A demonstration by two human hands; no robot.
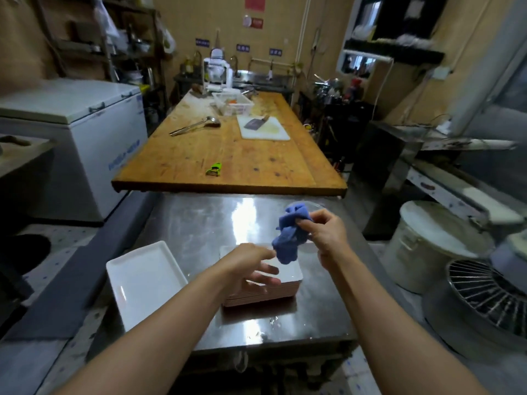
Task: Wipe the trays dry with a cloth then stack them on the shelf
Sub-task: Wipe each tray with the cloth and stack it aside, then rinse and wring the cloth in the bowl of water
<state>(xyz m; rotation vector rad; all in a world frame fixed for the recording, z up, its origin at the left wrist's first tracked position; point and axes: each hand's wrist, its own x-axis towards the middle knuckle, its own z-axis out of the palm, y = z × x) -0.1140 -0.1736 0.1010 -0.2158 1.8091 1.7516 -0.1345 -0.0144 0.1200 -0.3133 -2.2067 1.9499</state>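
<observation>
Above stacked trays, right hand gripping blue cloth, left hand open

From my remote seat, I see both bare forearms reach forward and inward from the bottom of the head view, wrists nearly level. My right hand is raised, its thumb and curled fingers pinching a crumpled blue cloth that hangs bunched below the fingertips. My left hand sits lower and just to the left, palm turned inward, fingers loosely extended and spread, blurred in the frame. Its fingertips lie just beside the dangling end of the cloth; I cannot tell whether they touch it. The left hand grips nothing.
</observation>
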